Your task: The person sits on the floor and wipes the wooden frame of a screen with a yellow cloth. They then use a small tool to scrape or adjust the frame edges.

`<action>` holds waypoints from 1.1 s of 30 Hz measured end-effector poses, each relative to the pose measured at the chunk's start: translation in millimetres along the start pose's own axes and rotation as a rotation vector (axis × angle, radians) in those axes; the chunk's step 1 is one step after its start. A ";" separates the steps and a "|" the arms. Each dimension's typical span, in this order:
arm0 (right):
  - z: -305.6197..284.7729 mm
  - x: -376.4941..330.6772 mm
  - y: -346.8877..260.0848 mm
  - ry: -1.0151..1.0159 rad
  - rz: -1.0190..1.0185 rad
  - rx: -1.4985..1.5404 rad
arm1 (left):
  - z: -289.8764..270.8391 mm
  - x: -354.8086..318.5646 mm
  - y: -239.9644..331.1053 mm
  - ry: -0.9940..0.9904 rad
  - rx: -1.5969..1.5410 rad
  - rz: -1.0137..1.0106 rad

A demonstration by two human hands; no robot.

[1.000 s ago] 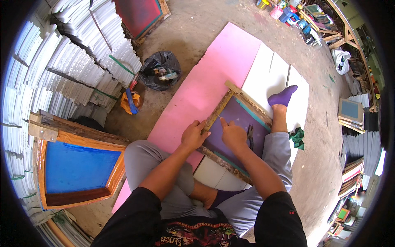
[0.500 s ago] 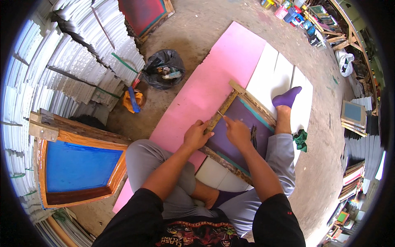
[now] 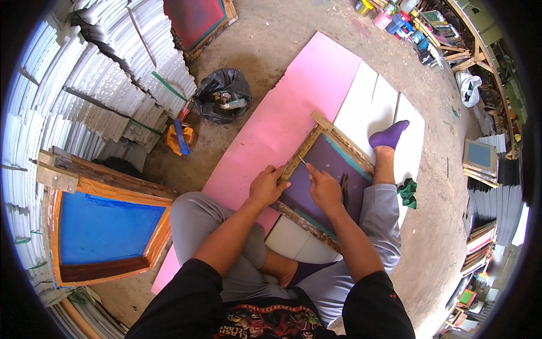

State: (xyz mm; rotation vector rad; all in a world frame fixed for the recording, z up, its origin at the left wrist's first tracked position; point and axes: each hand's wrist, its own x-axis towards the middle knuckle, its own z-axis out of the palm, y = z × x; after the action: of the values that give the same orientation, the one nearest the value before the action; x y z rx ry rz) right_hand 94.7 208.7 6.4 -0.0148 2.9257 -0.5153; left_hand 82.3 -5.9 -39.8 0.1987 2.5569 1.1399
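Note:
A wooden screen frame (image 3: 302,152) with purple mesh and teal edging lies before me, across pink and white boards. My left hand (image 3: 267,185) is closed on the near end of its left bar, thumb over the wood. Held in my right hand (image 3: 326,190) is a thin-shafted tool (image 3: 302,161), perhaps a screwdriver; its handle is hidden in my fist. The shaft points at the left bar, and I cannot tell whether its tip touches the wood. Dark pliers (image 3: 345,191) rest on the mesh just right of that hand.
A pink board (image 3: 254,133) and white boards (image 3: 361,101) lie under the frame. To the left stand a blue-meshed frame (image 3: 107,229) and stacked white sheets (image 3: 101,85). A black bag (image 3: 223,93) sits beyond. Green cloth (image 3: 407,193) lies by my right leg.
My right hand has drawn back slightly toward me with the tool, and more of the shaft shows. My left hand stays on the bar. The whole view has shifted a little.

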 end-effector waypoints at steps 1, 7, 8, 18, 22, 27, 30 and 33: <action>-1.8 0.5 -3.9 0.004 0.009 -0.008 | 0.4 -0.1 -0.9 0.003 -0.004 0.003; -10.8 5.2 -13.1 -0.116 0.015 -0.146 | 2.4 -0.5 -5.1 0.020 -0.001 0.032; -15.1 8.2 -18.0 -0.150 0.019 -0.186 | 4.2 0.0 -6.7 0.024 0.005 0.041; 4.9 19.8 5.4 -0.199 0.079 0.029 | -0.3 2.3 4.9 -0.007 0.053 0.029; -8.5 12.4 -17.3 -0.192 0.138 0.052 | 0.6 0.8 -1.1 0.009 0.020 0.025; 28.7 27.4 21.8 -0.020 0.027 0.460 | -1.6 5.9 -0.3 0.001 0.032 0.058; 17.8 23.0 6.8 -0.151 0.199 0.535 | 0.5 -0.8 -10.1 0.003 -0.005 0.045; 5.8 30.1 8.4 -0.325 0.503 0.883 | 1.4 1.4 -8.3 -0.004 -0.024 0.030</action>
State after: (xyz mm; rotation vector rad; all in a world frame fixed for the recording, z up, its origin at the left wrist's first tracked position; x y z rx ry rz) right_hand 66.3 213.4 -6.8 0.6471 2.0493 -1.4579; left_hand 81.5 -10.1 -47.2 0.2336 2.5432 1.1795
